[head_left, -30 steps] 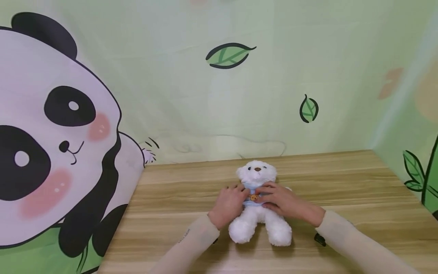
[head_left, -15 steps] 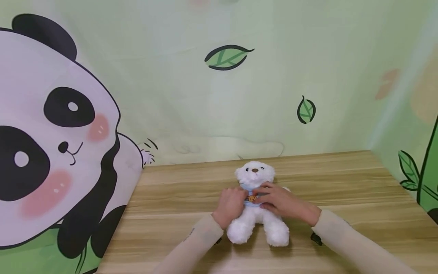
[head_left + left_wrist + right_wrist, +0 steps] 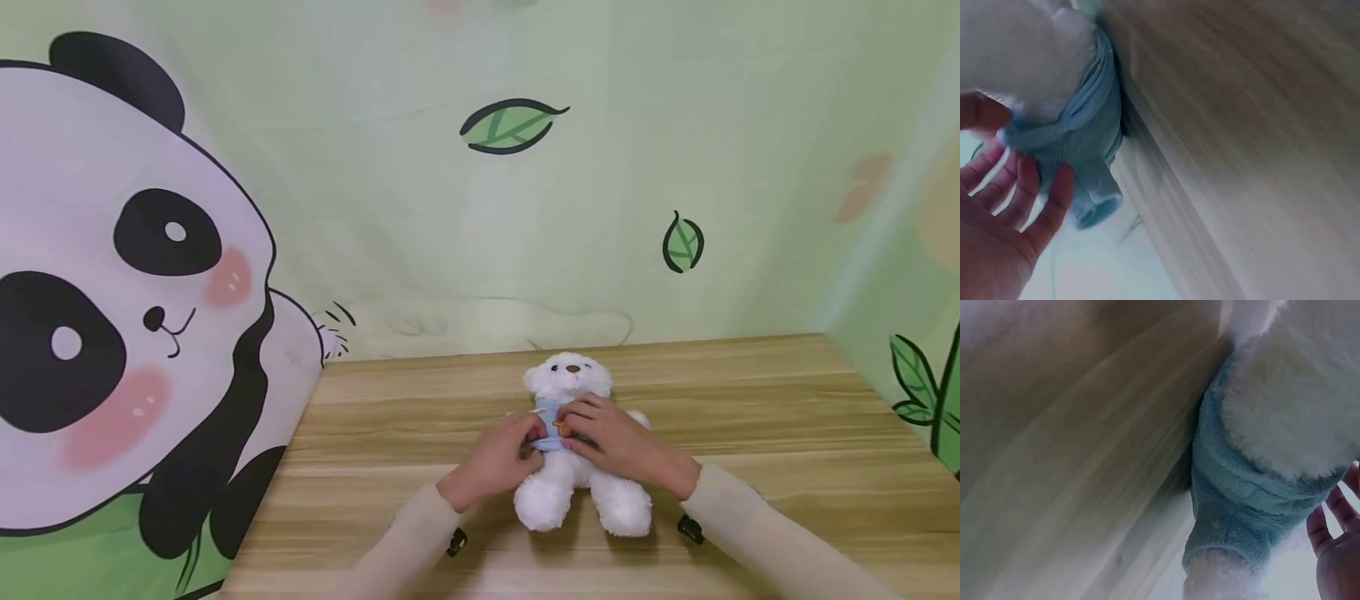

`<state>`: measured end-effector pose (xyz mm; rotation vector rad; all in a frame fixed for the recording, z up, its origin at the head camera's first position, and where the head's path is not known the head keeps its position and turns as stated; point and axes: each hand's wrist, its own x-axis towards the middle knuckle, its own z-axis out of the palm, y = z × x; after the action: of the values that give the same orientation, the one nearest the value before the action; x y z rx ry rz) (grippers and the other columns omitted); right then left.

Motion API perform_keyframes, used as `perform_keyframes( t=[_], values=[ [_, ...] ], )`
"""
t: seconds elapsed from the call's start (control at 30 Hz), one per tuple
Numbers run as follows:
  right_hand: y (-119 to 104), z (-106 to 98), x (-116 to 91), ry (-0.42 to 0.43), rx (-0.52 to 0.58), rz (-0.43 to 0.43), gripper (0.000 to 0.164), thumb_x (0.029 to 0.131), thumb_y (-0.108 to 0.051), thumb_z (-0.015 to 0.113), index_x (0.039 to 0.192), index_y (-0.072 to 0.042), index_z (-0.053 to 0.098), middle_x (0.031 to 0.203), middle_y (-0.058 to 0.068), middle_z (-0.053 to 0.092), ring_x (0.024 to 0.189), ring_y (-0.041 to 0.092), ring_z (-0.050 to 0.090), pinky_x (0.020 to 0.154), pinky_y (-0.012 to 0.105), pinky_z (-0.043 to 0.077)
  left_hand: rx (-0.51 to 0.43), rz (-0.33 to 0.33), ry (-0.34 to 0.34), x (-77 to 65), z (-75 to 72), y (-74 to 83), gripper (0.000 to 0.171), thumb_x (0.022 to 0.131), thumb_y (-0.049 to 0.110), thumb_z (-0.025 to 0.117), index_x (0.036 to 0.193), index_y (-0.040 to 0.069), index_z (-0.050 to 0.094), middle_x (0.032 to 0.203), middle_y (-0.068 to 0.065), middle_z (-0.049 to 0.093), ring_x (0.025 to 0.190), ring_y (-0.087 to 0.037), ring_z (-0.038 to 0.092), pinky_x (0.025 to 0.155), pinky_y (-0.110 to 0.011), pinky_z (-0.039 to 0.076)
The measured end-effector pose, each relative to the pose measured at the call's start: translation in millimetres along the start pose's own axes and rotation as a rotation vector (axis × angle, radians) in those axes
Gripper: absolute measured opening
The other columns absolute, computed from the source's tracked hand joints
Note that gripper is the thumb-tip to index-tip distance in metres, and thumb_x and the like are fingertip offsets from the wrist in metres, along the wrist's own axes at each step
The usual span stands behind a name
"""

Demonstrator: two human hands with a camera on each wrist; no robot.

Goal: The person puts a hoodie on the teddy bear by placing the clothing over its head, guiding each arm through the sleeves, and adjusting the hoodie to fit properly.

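A white plush teddy bear (image 3: 566, 379) lies face up on the wooden table, dressed in a light blue shirt (image 3: 550, 412). An orange-brown patch on its chest is partly hidden by fingers. At the lower edge on the left side, my left hand (image 3: 498, 454) pinches the shirt between thumb and fingers. The left wrist view shows the thumb (image 3: 982, 112) at the hem and an empty-looking sleeve (image 3: 1099, 194) below. My right hand (image 3: 618, 437) rests on the chest from the right, fingers relaxed. In the right wrist view, the bear's arm (image 3: 1213, 575) comes out of its sleeve.
The wooden table (image 3: 397, 425) reaches back to a pale green wall cloth (image 3: 375, 183) with a large printed panda (image 3: 217, 200) on the left and leaves. Small black devices (image 3: 456, 542) hang under both cuffs.
My left hand has drawn back to the lower left and turned, now pinching the shirt's hem and uncovering more of its front. The right hand stays on the chest. The view shifts slightly.
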<state>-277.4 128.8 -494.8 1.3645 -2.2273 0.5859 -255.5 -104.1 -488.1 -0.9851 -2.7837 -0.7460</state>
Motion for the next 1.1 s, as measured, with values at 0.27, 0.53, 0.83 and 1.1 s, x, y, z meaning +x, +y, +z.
perform_keyframes(
  t=[0.27,0.53,0.83,1.1],
  values=[
    [0.2,1.9,-2.3,0.006,-0.132,-0.049,0.028,0.088,-0.020,0.070,0.116,-0.015,0.071,0.120,0.003,0.070,0.111,0.026,0.060,0.095,0.044,0.048,-0.247,-0.293,0.224,-5.6,-13.8,-21.0,0.012,0.092,0.004,0.054,0.103,0.006,0.060,0.091,-0.005,0.064,0.080,-0.013,0.061,0.064,-0.022,0.049],
    [1.9,2.3,-1.7,0.018,-0.106,-0.076,0.029,0.083,-0.016,0.074,0.113,-0.014,0.073,0.114,0.004,0.072,0.107,0.027,0.061,0.092,0.043,0.049,-0.496,-0.454,0.138,-7.7,-5.1,-40.3,0.013,0.094,0.001,0.058,0.099,-0.001,0.070,0.094,-0.015,0.069,0.071,-0.021,0.065,0.057,-0.027,0.053],
    [4.9,4.6,-2.9,0.019,-0.100,-0.083,0.028,0.085,-0.017,0.073,0.113,-0.014,0.073,0.115,0.003,0.072,0.108,0.025,0.061,0.093,0.041,0.049,-0.791,-0.554,0.122,-0.1,3.6,-40.6,0.019,0.095,0.000,0.055,0.111,-0.004,0.063,0.089,-0.012,0.069,0.061,-0.011,0.063,0.052,-0.025,0.051],
    [6.1,4.3,-4.5,0.022,-0.095,-0.090,0.029,0.086,-0.015,0.072,0.116,-0.014,0.072,0.116,0.004,0.071,0.107,0.025,0.061,0.092,0.041,0.048,-0.883,-0.562,0.036,-1.8,5.4,-38.1,0.023,0.095,-0.001,0.056,0.115,-0.012,0.060,0.074,-0.003,0.062,0.060,-0.008,0.056,0.056,-0.020,0.050]
  ],
)
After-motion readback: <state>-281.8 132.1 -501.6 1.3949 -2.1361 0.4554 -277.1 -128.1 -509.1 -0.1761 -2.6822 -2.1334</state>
